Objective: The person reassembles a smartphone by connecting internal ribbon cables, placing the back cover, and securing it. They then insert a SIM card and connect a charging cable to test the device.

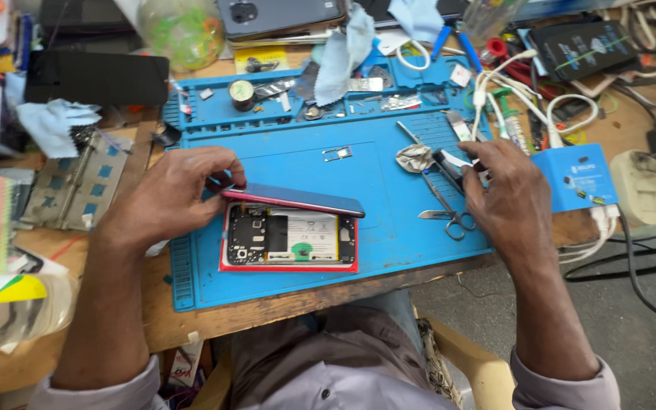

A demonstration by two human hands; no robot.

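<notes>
A: The left hand [172, 193] pinches one end of the red back cover [294, 199], tilted up like a lid over the opened phone [288, 239], which lies just below and to the right of that hand on the blue repair mat [389, 228].

B: And the right hand [506, 197]?

A: Well apart from the left, its fingers bent over small dark tools [449, 163] by the mat's edge; whether they grip one cannot be told. Scissors [449, 216] lie just left of it.

B: So, the step?

A: It looks like the opening stage: cover lifted, insides bare. The next move likely calls for a steady cover and a fine tool.

B: The surroundings?

A: A cluttered wooden bench [267, 307]; white cables [518, 91] beyond the right hand, cloths [55, 125] beyond the left.
</notes>
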